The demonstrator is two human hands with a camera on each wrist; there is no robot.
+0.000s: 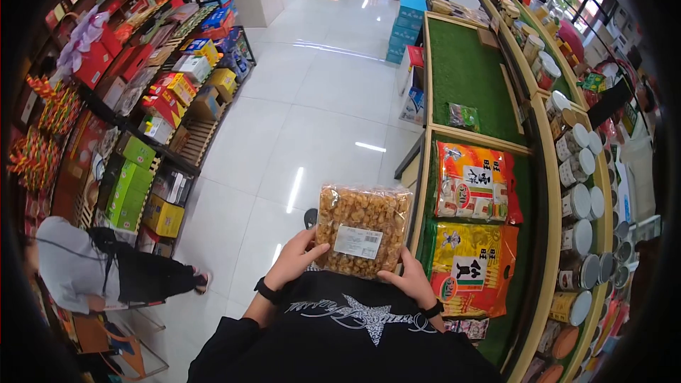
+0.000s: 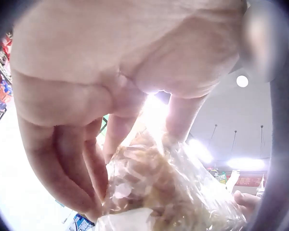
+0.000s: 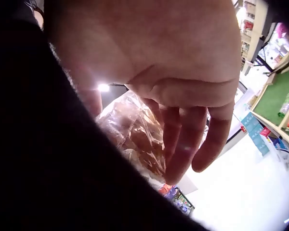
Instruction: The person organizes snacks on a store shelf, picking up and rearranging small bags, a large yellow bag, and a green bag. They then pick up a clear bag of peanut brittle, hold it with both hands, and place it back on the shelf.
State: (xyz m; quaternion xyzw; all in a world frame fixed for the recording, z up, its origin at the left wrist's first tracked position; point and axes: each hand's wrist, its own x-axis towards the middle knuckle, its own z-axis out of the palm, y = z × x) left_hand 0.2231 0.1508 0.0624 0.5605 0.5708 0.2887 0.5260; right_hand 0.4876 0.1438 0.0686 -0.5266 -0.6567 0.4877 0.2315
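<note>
A clear plastic package of brown, lumpy snack pieces (image 1: 363, 220) with a white label is held in front of the body. The left hand (image 1: 293, 261) grips its left edge, thumb on top; in the left wrist view, that hand's fingers (image 2: 72, 163) curl down around the crinkled wrapper (image 2: 154, 192). At the lower right corner the right hand (image 1: 411, 280) holds the package, thumb on the upper face. In the right wrist view, the fingers (image 3: 183, 144) lie along the side of the wrapper (image 3: 135, 130). The undersides of the fingers are hidden in the head view.
To the right, a green-lined display shelf (image 1: 464, 64) bears a red snack bag (image 1: 454, 195) and a yellow one (image 1: 454, 248), with jars (image 1: 578, 202) beyond. Boxed goods (image 1: 131, 195) fill shelves at the left. A person (image 1: 78, 262) is at the lower left. Tiled floor (image 1: 319, 99) lies between.
</note>
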